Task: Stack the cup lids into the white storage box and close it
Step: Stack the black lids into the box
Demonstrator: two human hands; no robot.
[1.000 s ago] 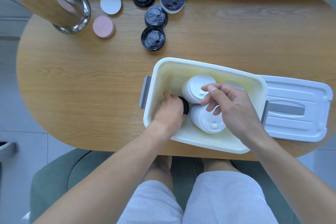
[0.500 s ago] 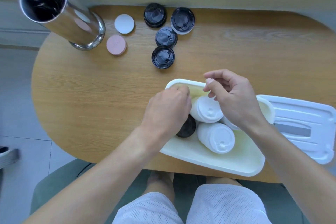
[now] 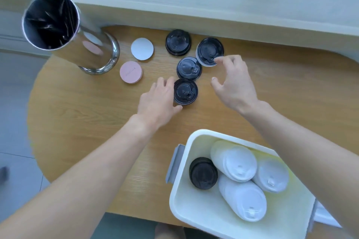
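4 black lids on table: nearest lid just right of left hand
nearer hand: left, fingertips at that lid's left edge
left hand: spread, holds nothing
right hand: spread, empty, finger touching far-right lid
storage box: near right, uncovered, 3 white stacks, 1 black stack inside

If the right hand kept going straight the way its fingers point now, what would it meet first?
Most likely the black lid with the white rim. The right hand reaches up and left, its forefinger already at that lid's near edge; whether it touches is unclear. The thumb aims nearer the middle black lid.
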